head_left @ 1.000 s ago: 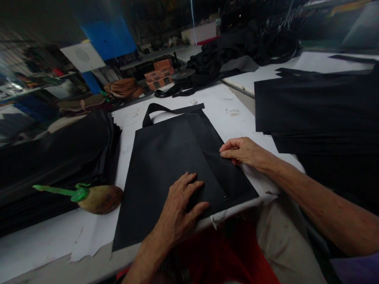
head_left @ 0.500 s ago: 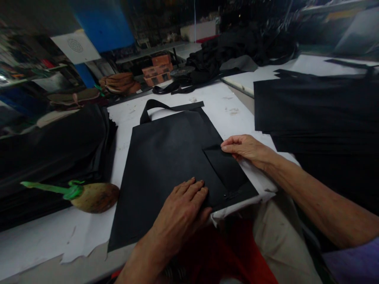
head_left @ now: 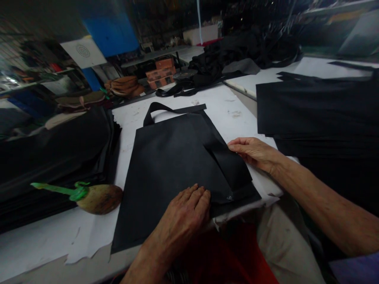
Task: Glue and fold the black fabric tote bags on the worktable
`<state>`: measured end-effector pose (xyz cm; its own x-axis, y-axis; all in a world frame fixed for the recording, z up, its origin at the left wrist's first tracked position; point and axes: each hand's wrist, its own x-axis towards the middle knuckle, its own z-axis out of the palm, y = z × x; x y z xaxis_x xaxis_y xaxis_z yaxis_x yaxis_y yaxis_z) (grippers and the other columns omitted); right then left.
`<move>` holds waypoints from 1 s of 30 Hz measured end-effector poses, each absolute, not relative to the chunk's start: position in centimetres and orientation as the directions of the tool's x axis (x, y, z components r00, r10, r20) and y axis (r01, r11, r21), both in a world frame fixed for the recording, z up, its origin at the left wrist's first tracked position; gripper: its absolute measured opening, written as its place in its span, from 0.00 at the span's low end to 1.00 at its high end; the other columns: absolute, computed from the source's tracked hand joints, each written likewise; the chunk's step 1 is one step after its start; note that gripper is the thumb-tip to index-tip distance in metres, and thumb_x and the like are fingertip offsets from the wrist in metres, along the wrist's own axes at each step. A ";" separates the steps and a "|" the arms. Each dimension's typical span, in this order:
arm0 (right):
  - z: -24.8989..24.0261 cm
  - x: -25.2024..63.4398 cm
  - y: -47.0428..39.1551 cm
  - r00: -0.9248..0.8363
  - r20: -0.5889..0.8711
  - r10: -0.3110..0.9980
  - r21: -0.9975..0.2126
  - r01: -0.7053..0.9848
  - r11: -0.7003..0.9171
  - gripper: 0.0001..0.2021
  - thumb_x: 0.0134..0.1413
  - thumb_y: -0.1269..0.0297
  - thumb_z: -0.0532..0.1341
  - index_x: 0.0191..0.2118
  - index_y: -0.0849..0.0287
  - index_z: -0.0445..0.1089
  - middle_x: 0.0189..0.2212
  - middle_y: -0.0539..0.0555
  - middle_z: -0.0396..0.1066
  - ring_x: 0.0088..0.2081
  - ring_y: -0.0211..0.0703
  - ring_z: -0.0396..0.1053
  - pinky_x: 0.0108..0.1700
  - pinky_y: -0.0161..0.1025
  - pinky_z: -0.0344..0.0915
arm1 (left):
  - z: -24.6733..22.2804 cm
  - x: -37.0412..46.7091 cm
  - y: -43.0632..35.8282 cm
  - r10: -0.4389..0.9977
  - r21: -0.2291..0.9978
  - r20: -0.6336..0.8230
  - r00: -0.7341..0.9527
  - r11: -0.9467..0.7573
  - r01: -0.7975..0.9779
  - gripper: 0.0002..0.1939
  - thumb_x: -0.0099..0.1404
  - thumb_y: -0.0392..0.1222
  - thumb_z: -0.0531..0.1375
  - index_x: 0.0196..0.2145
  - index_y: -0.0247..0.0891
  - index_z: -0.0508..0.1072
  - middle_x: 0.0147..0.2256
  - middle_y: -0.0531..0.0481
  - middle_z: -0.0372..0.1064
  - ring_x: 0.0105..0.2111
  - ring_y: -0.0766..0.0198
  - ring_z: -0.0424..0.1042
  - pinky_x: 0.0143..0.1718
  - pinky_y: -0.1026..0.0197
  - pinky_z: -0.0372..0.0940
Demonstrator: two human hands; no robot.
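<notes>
A flat black bag panel lies on white paper in front of me in the head view. From its top edge curves a black strap. My left hand rests palm down on the lower part of the panel, fingers stretched out. At the right side, my right hand pinches the outer edge of a folded black flap between thumb and fingers. That flap stands slightly raised, with a dark gap along its inner edge. A small shiny spot shows near its lower end.
Left of the panel lies a tan, bulb-shaped thing with a green stem, beside a pile of black sheets. Another black stack is at the right. Orange boxes, a brown bundle and heaped black straps lie behind.
My right hand has drawn the flap's edge slightly to the right and lifted it, widening the gap. My left hand stays flat on the panel. The whole view has shifted a little.
</notes>
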<state>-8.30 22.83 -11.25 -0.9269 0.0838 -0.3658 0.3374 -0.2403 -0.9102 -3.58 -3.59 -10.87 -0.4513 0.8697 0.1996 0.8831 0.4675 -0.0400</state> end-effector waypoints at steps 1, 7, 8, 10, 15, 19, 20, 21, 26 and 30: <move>-11.2 -8.3 22.9 -0.926 -0.369 0.086 -0.907 0.338 -0.251 0.06 0.42 0.71 0.68 0.29 0.59 0.71 0.20 0.46 0.68 0.19 0.30 0.62 0.20 0.27 0.60 | -10.9 -3.7 -3.7 0.874 -0.038 0.193 -0.446 0.461 0.887 0.16 0.65 0.31 0.51 0.50 0.32 0.64 0.46 0.40 0.71 0.48 0.53 0.70 0.47 0.52 0.70; -11.0 -8.3 22.8 -0.929 -0.357 0.103 -0.907 0.317 -0.278 0.05 0.42 0.71 0.67 0.29 0.59 0.71 0.20 0.46 0.68 0.20 0.30 0.62 0.22 0.28 0.61 | -11.4 -4.1 -4.4 0.907 -0.089 0.142 -0.398 0.412 0.907 0.20 0.64 0.31 0.50 0.54 0.33 0.61 0.49 0.40 0.69 0.50 0.53 0.68 0.46 0.52 0.71; -11.0 -8.3 22.8 -0.929 -0.355 0.104 -0.907 0.315 -0.281 0.05 0.43 0.71 0.66 0.29 0.60 0.71 0.21 0.46 0.68 0.20 0.30 0.62 0.22 0.28 0.60 | -11.4 -4.2 -4.5 0.910 -0.100 0.132 -0.392 0.406 0.908 0.21 0.64 0.30 0.50 0.55 0.33 0.60 0.50 0.40 0.69 0.50 0.53 0.68 0.46 0.53 0.70; -11.0 -8.3 22.7 -0.929 -0.354 0.106 -0.905 0.312 -0.288 0.04 0.43 0.71 0.66 0.28 0.59 0.71 0.21 0.46 0.68 0.21 0.30 0.63 0.23 0.28 0.60 | -11.3 -4.2 -4.6 0.915 -0.111 0.120 -0.386 0.399 0.910 0.22 0.63 0.29 0.49 0.55 0.32 0.60 0.50 0.39 0.68 0.50 0.52 0.68 0.46 0.53 0.71; -11.1 -8.3 22.7 -0.928 -0.356 0.110 -0.904 0.312 -0.293 0.05 0.41 0.71 0.67 0.28 0.59 0.71 0.20 0.46 0.69 0.21 0.31 0.64 0.23 0.28 0.61 | -10.7 -4.1 -4.2 0.923 -0.133 0.146 -0.356 0.375 0.917 0.19 0.63 0.29 0.48 0.51 0.29 0.64 0.47 0.38 0.70 0.48 0.49 0.70 0.41 0.51 0.73; -10.8 -8.1 22.7 -0.927 -0.361 0.105 -0.906 0.321 -0.277 0.08 0.38 0.70 0.69 0.28 0.60 0.70 0.21 0.48 0.70 0.22 0.33 0.65 0.24 0.30 0.63 | -10.5 -3.7 -4.1 0.922 -0.133 0.113 -0.371 0.384 0.914 0.19 0.63 0.29 0.48 0.51 0.29 0.64 0.49 0.37 0.69 0.49 0.49 0.69 0.43 0.51 0.72; -10.7 -8.1 22.6 -0.926 -0.363 0.104 -0.906 0.325 -0.271 0.08 0.38 0.69 0.69 0.27 0.60 0.70 0.21 0.48 0.70 0.22 0.33 0.65 0.23 0.30 0.63 | -10.6 -3.7 -4.2 0.917 -0.126 0.116 -0.383 0.396 0.910 0.19 0.64 0.29 0.48 0.52 0.30 0.63 0.49 0.38 0.69 0.50 0.49 0.68 0.45 0.50 0.71; -10.5 -8.0 22.6 -0.925 -0.365 0.102 -0.907 0.329 -0.263 0.09 0.37 0.69 0.69 0.27 0.60 0.70 0.21 0.48 0.70 0.22 0.33 0.65 0.23 0.30 0.63 | -10.7 -3.6 -4.2 0.910 -0.119 0.123 -0.396 0.410 0.905 0.19 0.64 0.29 0.49 0.52 0.30 0.63 0.50 0.38 0.68 0.51 0.50 0.67 0.47 0.50 0.70; -9.9 -7.6 22.6 -0.927 -0.362 0.097 -0.917 0.335 -0.218 0.10 0.37 0.67 0.69 0.28 0.59 0.70 0.21 0.47 0.68 0.20 0.32 0.63 0.21 0.29 0.60 | -11.0 -3.5 -4.3 0.903 -0.079 0.147 -0.404 0.417 0.905 0.19 0.64 0.31 0.50 0.53 0.31 0.62 0.49 0.38 0.69 0.51 0.49 0.67 0.47 0.49 0.70; -9.7 -7.5 22.2 -0.943 -0.319 0.092 -0.937 0.300 -0.180 0.10 0.37 0.68 0.68 0.31 0.59 0.71 0.21 0.46 0.68 0.21 0.30 0.62 0.21 0.28 0.58 | -10.7 -3.4 -4.2 0.895 -0.057 0.170 -0.413 0.427 0.902 0.17 0.64 0.34 0.51 0.51 0.34 0.65 0.49 0.39 0.69 0.50 0.49 0.68 0.45 0.49 0.70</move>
<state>-7.52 22.20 -9.71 -0.9431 0.0918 -0.3195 0.2999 -0.1795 -0.9369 -3.40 -4.21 -10.75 -0.4128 0.8947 0.1704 0.9024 0.4272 -0.0568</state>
